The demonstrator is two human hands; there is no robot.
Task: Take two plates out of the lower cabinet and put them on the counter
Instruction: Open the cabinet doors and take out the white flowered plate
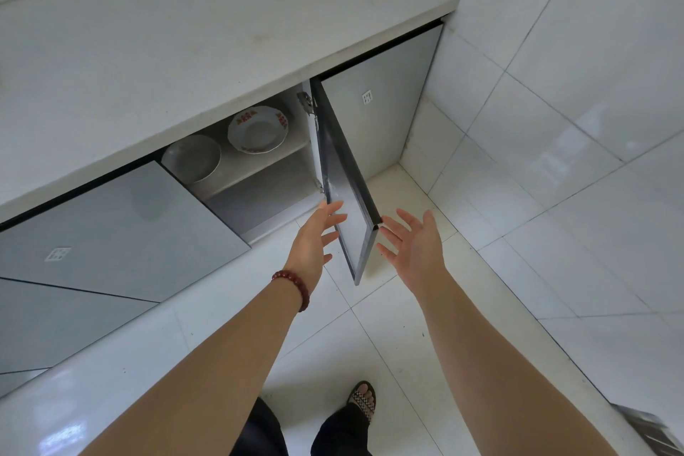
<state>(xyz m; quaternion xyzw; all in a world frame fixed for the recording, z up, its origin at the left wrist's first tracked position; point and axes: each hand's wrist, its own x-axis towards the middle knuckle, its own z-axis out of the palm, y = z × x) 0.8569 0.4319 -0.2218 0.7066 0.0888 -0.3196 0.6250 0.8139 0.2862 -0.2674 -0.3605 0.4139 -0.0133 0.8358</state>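
Two bare hands, both relaxed and holding nothing: left hand (314, 237) at the inner face of the open cabinet door (342, 163), right hand (414, 248) just beyond its free edge. Behind the door, on the upper shelf: patterned plate (258, 130) nearest the hinge, plain grey plate (192, 158) further from it. Above the door, the counter (185, 48). Probably glazed ceramic: rigid, breakable, smooth, fairly light. Best gripped at the rim, thumb on top, fingers underneath.
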